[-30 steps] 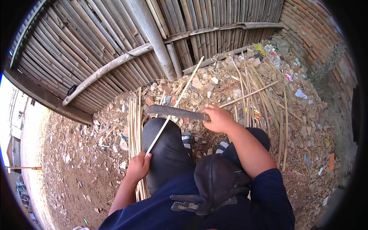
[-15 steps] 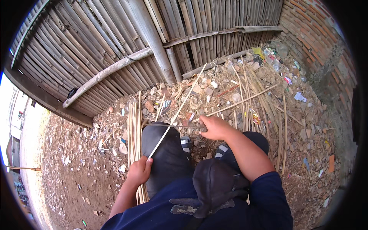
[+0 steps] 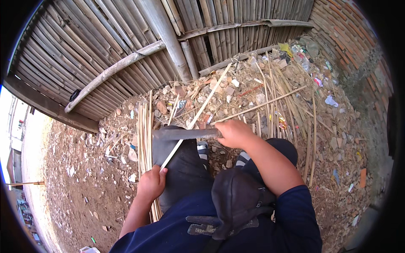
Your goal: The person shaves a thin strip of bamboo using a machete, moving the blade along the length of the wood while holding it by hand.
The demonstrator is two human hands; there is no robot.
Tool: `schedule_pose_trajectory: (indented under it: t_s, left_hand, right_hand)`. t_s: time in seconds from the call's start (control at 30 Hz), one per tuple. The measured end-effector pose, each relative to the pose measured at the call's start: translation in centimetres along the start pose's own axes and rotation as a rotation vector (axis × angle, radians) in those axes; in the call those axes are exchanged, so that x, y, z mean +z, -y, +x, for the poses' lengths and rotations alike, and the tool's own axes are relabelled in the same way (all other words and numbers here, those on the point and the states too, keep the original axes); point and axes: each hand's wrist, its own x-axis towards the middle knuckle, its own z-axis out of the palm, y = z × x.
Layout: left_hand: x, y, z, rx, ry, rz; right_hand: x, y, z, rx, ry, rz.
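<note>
Bamboo-slat wall (image 3: 101, 50), littered ground (image 3: 84, 168). Item: left hand (image 3: 151, 184), I record, closed around the near end of one pale strip (image 3: 208, 99), which slants above the left knee (image 3: 190, 154); item: right hand (image 3: 236, 134), closed on one end of a dark blade (image 3: 181, 134) crossing over it. Foreseeable fault, by my judgement: excess force could skid the blade down the strip into knee or left hand.

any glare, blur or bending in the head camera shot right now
Head view throughout: glare washes out the ground at far left; the wall's pole looks bowed, probably from the fisheye lens; the machete in the right hand looks slightly smeared, perhaps motion blur; corners are black.
</note>
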Motion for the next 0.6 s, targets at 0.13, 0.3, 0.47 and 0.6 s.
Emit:
schedule_pose_trajectory:
  t_s: [0.13,0.3,0.47,0.6]
  left_hand:
    - [0.5,0.6,0.1,0.024,-0.021,-0.02]
    - [0.6,0.3,-0.2,0.023,-0.065,0.023]
    - [0.3,-0.2,0.2,-0.01,-0.028,-0.02]
    - [0.3,-0.2,0.1,-0.045,-0.011,-0.016]
  right_hand:
    - [0.1,0.0,0.6,0.047,0.094,0.1]
    - [-1.4,-2.1,1.0,0.287,-0.054,0.164]
    - [-0.7,-2.0,0.2,0.254,-0.137,0.105]
    - [-1.2,-2.1,-0.3,0.22,-0.166,0.087]
